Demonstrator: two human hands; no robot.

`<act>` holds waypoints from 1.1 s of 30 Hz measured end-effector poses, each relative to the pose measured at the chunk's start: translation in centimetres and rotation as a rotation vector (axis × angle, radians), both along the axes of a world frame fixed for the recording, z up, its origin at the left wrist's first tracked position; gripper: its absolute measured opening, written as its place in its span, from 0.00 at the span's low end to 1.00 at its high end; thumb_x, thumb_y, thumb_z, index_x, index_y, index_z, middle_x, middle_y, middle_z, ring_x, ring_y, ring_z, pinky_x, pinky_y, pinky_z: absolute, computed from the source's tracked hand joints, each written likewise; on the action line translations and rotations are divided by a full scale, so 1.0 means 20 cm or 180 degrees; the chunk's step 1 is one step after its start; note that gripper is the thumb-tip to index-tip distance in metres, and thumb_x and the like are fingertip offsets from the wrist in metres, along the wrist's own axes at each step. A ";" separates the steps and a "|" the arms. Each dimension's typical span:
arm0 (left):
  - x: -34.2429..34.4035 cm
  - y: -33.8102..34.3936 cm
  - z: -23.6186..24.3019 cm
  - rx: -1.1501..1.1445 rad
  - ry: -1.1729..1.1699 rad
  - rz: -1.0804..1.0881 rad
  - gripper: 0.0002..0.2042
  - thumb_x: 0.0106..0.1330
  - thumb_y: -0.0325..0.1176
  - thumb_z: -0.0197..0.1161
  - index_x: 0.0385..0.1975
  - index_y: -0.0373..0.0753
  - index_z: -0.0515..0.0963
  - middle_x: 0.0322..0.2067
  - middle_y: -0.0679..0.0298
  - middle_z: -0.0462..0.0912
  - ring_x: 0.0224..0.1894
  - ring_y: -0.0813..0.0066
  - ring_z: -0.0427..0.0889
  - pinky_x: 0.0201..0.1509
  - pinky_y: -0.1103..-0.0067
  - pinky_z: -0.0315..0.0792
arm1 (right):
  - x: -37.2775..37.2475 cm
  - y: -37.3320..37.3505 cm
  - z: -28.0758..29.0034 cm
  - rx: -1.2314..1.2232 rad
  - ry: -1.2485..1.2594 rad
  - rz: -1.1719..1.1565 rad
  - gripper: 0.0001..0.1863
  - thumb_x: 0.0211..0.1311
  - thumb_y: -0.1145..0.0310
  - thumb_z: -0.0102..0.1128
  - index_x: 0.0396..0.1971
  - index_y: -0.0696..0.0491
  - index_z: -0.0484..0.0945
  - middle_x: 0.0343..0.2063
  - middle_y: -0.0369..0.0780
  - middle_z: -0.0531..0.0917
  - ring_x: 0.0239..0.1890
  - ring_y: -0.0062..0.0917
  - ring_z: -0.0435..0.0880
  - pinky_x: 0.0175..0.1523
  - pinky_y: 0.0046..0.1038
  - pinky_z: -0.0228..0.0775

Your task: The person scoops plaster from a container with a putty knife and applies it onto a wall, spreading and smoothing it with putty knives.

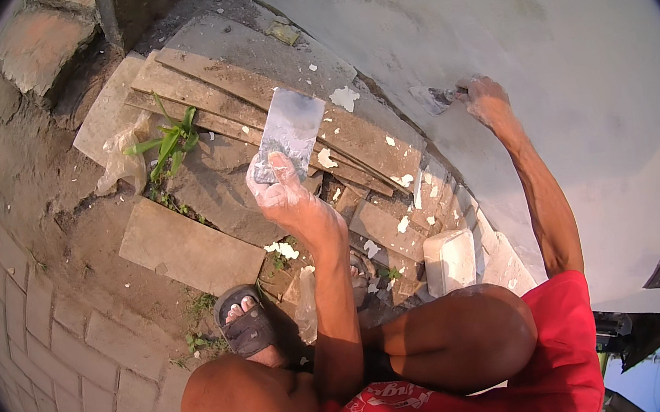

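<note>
My left hand (286, 193) is raised in front of me, closed around the lower end of a flat, shiny rectangular metal plate (296, 120). Grey-white paste smears the plate's lower part, and white residue coats my fingers and thumb. My right arm reaches out to the right, where my right hand (487, 100) grips a putty knife (438, 99). Its blade lies against the pale grey wall (555, 42), beside a whitish patch. The knife's handle is mostly hidden in my fingers.
Wooden boards (207, 92) and stone slabs (188, 246) lie along the wall's foot, dotted with white flakes. A white block-like container (449, 261) stands by my knee. A green plant (171, 143) grows beside a crumpled plastic bag (123, 160). Brick paving (43, 328) runs at left.
</note>
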State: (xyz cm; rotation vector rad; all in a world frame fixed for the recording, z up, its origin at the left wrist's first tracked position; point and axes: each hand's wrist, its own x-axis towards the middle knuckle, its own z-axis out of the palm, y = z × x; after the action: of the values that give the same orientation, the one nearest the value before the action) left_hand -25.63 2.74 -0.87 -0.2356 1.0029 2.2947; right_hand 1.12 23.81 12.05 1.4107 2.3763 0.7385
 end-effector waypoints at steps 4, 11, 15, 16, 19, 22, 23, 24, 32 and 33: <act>-0.07 -0.04 -0.02 0.0059 0.0257 0.0144 0.11 0.73 0.31 0.56 0.47 0.31 0.70 0.41 0.60 0.78 0.42 0.76 0.75 0.51 0.78 0.68 | -0.26 -0.21 0.14 -0.0205 0.0498 -0.0153 0.11 0.60 0.64 0.61 0.41 0.52 0.83 0.36 0.44 0.82 0.43 0.40 0.80 0.45 0.41 0.71; 0.00 -0.02 -0.06 -0.0007 0.0308 0.0074 0.12 0.71 0.32 0.59 0.47 0.32 0.69 0.40 0.62 0.80 0.41 0.79 0.77 0.49 0.80 0.69 | -0.24 -0.41 0.09 -0.0475 0.0497 0.0347 0.10 0.58 0.69 0.61 0.39 0.53 0.81 0.30 0.46 0.81 0.36 0.42 0.80 0.41 0.40 0.72; -0.01 -0.06 -0.05 -0.0114 0.0481 0.0089 0.12 0.72 0.33 0.58 0.47 0.32 0.69 0.38 0.62 0.81 0.39 0.80 0.77 0.48 0.81 0.69 | -0.21 -0.24 -0.25 -0.0914 0.0174 0.0337 0.09 0.58 0.70 0.59 0.38 0.53 0.79 0.30 0.48 0.80 0.38 0.43 0.80 0.42 0.42 0.73; -0.01 -0.06 -0.04 -0.0109 0.0494 0.0103 0.12 0.72 0.33 0.58 0.47 0.32 0.69 0.38 0.62 0.81 0.39 0.80 0.77 0.48 0.81 0.69 | -0.19 -0.19 -0.31 -0.0908 0.0185 0.0352 0.09 0.58 0.70 0.59 0.38 0.53 0.79 0.30 0.48 0.80 0.38 0.43 0.80 0.42 0.42 0.73; -0.01 -0.08 -0.05 -0.0172 0.0599 0.0088 0.13 0.72 0.34 0.58 0.47 0.32 0.69 0.38 0.62 0.81 0.38 0.81 0.77 0.47 0.81 0.69 | -0.13 -0.10 -0.40 -0.1054 -0.0143 0.0492 0.08 0.58 0.69 0.57 0.36 0.54 0.77 0.35 0.50 0.80 0.40 0.44 0.80 0.43 0.43 0.73; -0.01 -0.08 -0.05 -0.0184 0.0578 0.0058 0.12 0.72 0.33 0.58 0.47 0.31 0.71 0.39 0.62 0.80 0.41 0.78 0.76 0.49 0.80 0.68 | -0.12 -0.08 -0.35 -0.0513 0.0105 0.1177 0.08 0.60 0.67 0.56 0.35 0.55 0.76 0.37 0.50 0.80 0.42 0.43 0.80 0.43 0.44 0.73; 0.02 -0.07 -0.03 -0.0170 0.0582 0.0043 0.12 0.72 0.33 0.58 0.47 0.31 0.71 0.39 0.63 0.80 0.40 0.78 0.75 0.49 0.80 0.68 | -0.08 -0.06 -0.28 -0.0217 0.0062 0.1244 0.07 0.59 0.68 0.55 0.31 0.56 0.77 0.37 0.48 0.80 0.39 0.43 0.81 0.42 0.43 0.73; 0.05 -0.04 -0.02 -0.0149 0.0574 0.0020 0.12 0.72 0.33 0.58 0.47 0.31 0.71 0.39 0.63 0.80 0.40 0.79 0.75 0.48 0.81 0.68 | -0.04 -0.04 -0.21 0.0082 0.0003 0.1305 0.07 0.59 0.69 0.55 0.28 0.56 0.77 0.37 0.47 0.80 0.36 0.42 0.81 0.41 0.42 0.73; 0.03 -0.05 -0.02 -0.0100 0.0566 0.0012 0.12 0.72 0.35 0.58 0.46 0.33 0.71 0.37 0.64 0.81 0.38 0.81 0.76 0.47 0.82 0.69 | -0.34 -0.36 0.36 0.0079 0.0203 0.0500 0.09 0.57 0.67 0.62 0.36 0.53 0.79 0.31 0.44 0.79 0.37 0.39 0.81 0.40 0.41 0.72; 0.01 -0.07 -0.04 -0.0174 0.0610 0.0001 0.12 0.72 0.35 0.58 0.45 0.33 0.71 0.37 0.64 0.81 0.38 0.81 0.76 0.47 0.81 0.69 | -0.36 -0.38 0.31 0.0078 0.0482 0.0680 0.08 0.56 0.68 0.63 0.34 0.54 0.79 0.29 0.44 0.79 0.35 0.40 0.81 0.39 0.42 0.73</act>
State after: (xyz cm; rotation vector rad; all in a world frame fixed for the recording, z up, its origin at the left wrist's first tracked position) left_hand -25.39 1.41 -1.66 -0.0381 1.1618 2.3254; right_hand -6.13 16.12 18.23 1.2765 2.6748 0.7385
